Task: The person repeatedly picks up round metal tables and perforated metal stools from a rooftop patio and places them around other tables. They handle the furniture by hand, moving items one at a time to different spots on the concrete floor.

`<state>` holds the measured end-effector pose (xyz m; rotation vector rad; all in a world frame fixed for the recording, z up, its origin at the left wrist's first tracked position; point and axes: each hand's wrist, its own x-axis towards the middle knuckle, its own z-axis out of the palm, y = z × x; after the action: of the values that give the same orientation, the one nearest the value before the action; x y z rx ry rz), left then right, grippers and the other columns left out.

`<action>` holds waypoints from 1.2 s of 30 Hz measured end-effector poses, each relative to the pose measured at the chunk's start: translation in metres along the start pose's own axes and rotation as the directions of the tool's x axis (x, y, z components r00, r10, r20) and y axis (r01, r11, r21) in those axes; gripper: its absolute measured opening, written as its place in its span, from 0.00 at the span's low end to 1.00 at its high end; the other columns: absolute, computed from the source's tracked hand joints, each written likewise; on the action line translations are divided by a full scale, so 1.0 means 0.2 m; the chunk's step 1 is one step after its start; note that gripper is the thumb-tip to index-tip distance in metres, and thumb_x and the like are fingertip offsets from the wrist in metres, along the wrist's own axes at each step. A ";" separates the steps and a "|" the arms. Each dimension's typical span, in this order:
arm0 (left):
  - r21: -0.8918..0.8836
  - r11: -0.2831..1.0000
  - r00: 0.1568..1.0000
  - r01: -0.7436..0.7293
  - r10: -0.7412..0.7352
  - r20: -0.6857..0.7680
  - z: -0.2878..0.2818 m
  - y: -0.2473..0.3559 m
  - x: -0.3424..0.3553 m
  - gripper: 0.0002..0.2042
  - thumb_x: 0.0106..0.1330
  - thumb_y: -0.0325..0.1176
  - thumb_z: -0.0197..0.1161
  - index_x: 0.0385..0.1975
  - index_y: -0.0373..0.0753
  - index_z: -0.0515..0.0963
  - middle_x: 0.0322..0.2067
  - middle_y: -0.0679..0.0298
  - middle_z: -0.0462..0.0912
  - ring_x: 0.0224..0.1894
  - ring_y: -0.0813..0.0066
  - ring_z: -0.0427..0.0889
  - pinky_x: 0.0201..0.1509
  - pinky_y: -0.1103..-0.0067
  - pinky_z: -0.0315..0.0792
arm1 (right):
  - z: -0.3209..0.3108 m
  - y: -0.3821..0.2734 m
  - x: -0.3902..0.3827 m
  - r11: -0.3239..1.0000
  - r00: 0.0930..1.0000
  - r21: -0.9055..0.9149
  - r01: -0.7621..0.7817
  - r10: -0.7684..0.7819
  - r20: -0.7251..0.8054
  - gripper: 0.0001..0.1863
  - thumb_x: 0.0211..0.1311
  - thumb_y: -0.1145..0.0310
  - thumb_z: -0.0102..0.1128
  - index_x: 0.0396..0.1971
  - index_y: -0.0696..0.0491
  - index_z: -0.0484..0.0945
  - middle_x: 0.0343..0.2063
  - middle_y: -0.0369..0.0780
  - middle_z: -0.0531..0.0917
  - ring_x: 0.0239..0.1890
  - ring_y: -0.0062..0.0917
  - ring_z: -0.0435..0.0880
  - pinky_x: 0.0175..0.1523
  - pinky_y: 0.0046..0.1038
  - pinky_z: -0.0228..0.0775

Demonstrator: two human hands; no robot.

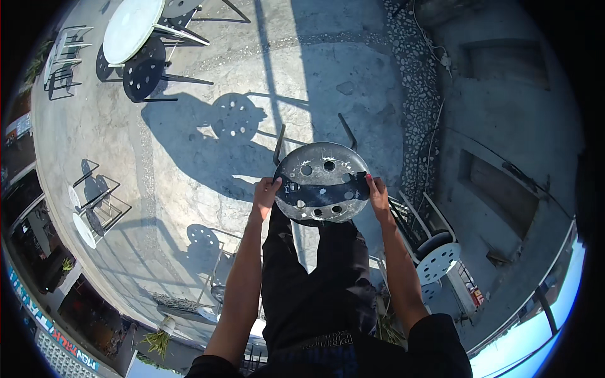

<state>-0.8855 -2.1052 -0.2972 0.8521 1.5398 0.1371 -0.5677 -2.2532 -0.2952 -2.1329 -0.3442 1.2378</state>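
Observation:
A round, scuffed black metal stool (321,205) with holes in its seat is held up before my thighs, its seat facing up at the camera and two bent tube legs showing beyond the far rim. A dark band crosses the seat, which looks like shadow or darker paint; I cannot tell which. My left hand (266,192) is closed on the left rim, thumb over the edge. My right hand (377,189) grips the opposite rim at the right side.
White and black round-seated stools (129,31) lie at upper left, others (84,230) at left and white perforated ones (435,261) behind my right arm. A pebbled strip (416,113) borders a concrete structure (504,113) on the right. Sunlit concrete floor (340,75) carries long shadows.

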 end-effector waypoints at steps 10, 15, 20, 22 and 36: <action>-0.273 0.917 0.877 -0.290 0.140 -0.460 -0.59 0.07 -1.24 0.16 0.66 0.44 0.57 0.24 0.36 0.73 0.20 0.71 0.71 0.25 0.86 0.66 0.30 0.84 0.62 | 0.39 -1.16 -0.63 0.833 0.749 -0.062 0.550 -0.459 0.477 0.27 0.70 0.50 0.41 0.27 0.63 0.69 0.22 0.34 0.70 0.30 0.19 0.65 0.39 0.23 0.61; -0.445 0.752 0.603 -0.486 -0.080 -0.793 -0.69 -0.34 -1.57 0.13 0.63 0.41 0.61 0.27 0.36 0.75 0.20 0.68 0.74 0.21 0.85 0.68 0.27 0.83 0.65 | 1.04 -1.32 -0.87 0.891 0.580 -0.001 0.455 -0.295 0.759 0.32 0.70 0.44 0.31 0.31 0.59 0.75 0.26 0.36 0.76 0.33 0.20 0.72 0.44 0.25 0.65; -0.553 0.687 0.426 -0.472 -0.372 -0.825 -0.88 -0.56 -1.88 0.08 0.63 0.33 0.60 0.27 0.35 0.72 0.20 0.66 0.75 0.23 0.83 0.71 0.26 0.82 0.66 | 1.60 -1.35 -1.38 0.803 0.458 -0.004 0.595 -0.336 0.823 0.31 0.70 0.45 0.32 0.19 0.55 0.70 0.16 0.32 0.70 0.22 0.16 0.66 0.30 0.25 0.59; -0.455 0.543 0.320 -0.706 -0.328 -0.889 -0.92 -0.77 -1.95 0.07 0.62 0.31 0.61 0.26 0.37 0.72 0.20 0.69 0.74 0.23 0.85 0.70 0.26 0.83 0.66 | 1.76 -1.30 -1.62 0.877 0.394 0.056 0.478 -0.271 0.878 0.29 0.71 0.49 0.34 0.14 0.53 0.66 0.14 0.31 0.67 0.20 0.16 0.64 0.28 0.26 0.58; -0.299 0.341 0.035 -0.892 -0.605 -0.795 -1.82 -1.03 -1.87 0.09 0.62 0.32 0.61 0.24 0.39 0.68 0.21 0.68 0.75 0.25 0.82 0.72 0.32 0.82 0.67 | 3.13 -1.40 -2.22 0.601 0.047 0.091 0.794 -0.210 0.977 0.20 0.67 0.63 0.42 0.23 0.63 0.74 0.19 0.39 0.76 0.24 0.20 0.70 0.32 0.28 0.62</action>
<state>-1.3333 -2.3264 -0.0402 -0.3547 1.9972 2.3115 -1.3067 -2.0208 -0.0333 -0.9046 -2.0361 1.8841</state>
